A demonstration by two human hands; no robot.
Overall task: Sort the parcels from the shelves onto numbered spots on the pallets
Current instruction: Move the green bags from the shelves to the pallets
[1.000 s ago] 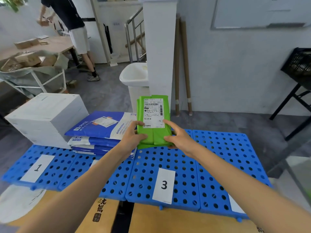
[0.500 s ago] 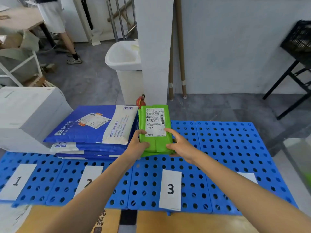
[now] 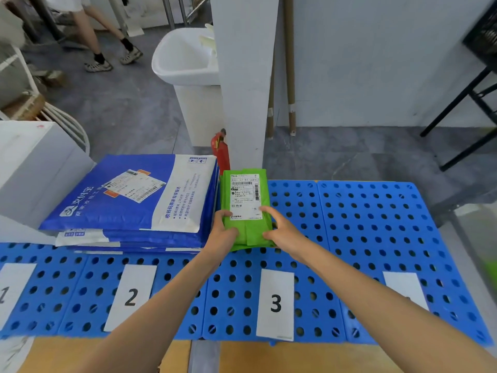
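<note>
A green parcel (image 3: 246, 230) with a white shipping label lies low over the blue perforated pallet (image 3: 376, 238), behind the white card numbered 3 (image 3: 275, 304). My left hand (image 3: 223, 234) grips its near left edge and my right hand (image 3: 282, 228) holds its near right edge, thumb on the label. Whether the parcel rests fully on the pallet I cannot tell. Cards numbered 2 (image 3: 131, 297) and 1 (image 3: 10, 292) lie further left.
A stack of blue mailers (image 3: 129, 200) sits behind card 2, a white box (image 3: 32, 168) behind card 1. A white pillar (image 3: 244, 82), a red object (image 3: 222, 150) and a white bin (image 3: 188, 74) stand behind the pallet. Another person's legs (image 3: 105, 41) at far left. Black stand (image 3: 473, 103) at right.
Both hands have lowered the green parcel down toward the pallet behind card 3. My view has tilted down and moved closer.
</note>
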